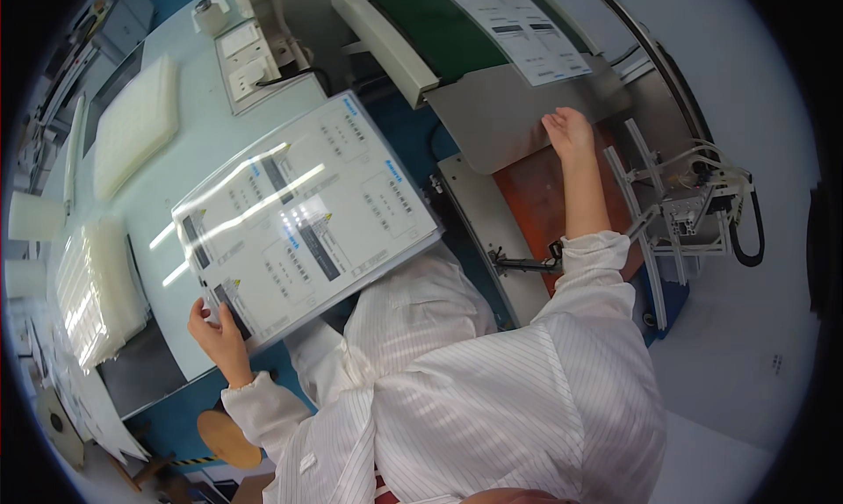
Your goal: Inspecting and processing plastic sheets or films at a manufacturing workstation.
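Note:
A stack of clear-topped printed sheets [351, 232] lies slanted over the table's right edge, its near side above my lap. At its lower left corner, my left hand [221, 339] grips the edge, thumb on top and fingers around the side; the fingertips are partly hidden. My right hand [571, 133] is held out over a grey metal plate [492, 118], empty, with its fingers loosely bent and slightly apart. Just beyond it, another printed sheet [522, 34] lies partly on the green conveyor belt [404, 21] and partly on the plate.
Stacks of translucent sheets stand on the pale table [202, 91]: one farther back [136, 126], one nearer [101, 289]. A power strip [246, 65] with a black cable sits at the table's far edge. Right of my arm is a metal frame with tubing [694, 210]; a round stool [230, 438] stands below left.

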Demonstrator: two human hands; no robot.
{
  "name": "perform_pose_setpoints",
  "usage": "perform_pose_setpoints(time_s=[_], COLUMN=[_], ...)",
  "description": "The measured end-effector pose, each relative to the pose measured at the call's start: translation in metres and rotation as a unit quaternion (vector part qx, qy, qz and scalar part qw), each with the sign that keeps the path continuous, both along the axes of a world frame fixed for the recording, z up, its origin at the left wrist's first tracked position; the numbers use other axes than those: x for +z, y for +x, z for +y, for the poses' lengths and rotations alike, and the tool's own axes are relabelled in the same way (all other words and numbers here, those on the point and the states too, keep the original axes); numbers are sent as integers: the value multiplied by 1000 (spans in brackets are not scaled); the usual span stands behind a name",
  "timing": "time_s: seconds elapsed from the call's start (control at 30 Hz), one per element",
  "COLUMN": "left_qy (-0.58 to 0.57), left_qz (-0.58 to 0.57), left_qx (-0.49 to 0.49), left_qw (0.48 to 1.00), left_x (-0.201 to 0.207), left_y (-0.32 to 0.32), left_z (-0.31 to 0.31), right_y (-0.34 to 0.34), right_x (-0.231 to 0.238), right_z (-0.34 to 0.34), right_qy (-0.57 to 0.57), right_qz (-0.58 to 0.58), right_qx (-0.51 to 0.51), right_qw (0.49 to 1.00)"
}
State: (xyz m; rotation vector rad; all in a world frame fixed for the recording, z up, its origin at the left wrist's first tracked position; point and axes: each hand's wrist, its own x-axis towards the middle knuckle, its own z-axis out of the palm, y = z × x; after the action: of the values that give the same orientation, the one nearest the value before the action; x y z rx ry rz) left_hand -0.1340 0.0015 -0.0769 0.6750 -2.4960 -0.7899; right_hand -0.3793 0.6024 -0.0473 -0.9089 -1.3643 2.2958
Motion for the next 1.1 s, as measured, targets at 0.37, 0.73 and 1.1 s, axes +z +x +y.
perform_pose_setpoints(time_s=[0.37, 0.73, 1.1], left_qy=[-175, -217, -153], left_qz=[-26, -25, -23], left_qx=[26, 67, 89], left_qw=[984, 974, 984], left_x=[-8, -4, 1], left_y=[-10, -10, -1], left_z=[23, 28, 30], right_y=[-35, -58, -73], right_x=[5, -41, -36], right_z=[38, 96, 61], right_qy=[-121, -70, 683], right_qz=[-9, -120, -235], right_qx=[28, 56, -30], right_qw=[992, 989, 690])
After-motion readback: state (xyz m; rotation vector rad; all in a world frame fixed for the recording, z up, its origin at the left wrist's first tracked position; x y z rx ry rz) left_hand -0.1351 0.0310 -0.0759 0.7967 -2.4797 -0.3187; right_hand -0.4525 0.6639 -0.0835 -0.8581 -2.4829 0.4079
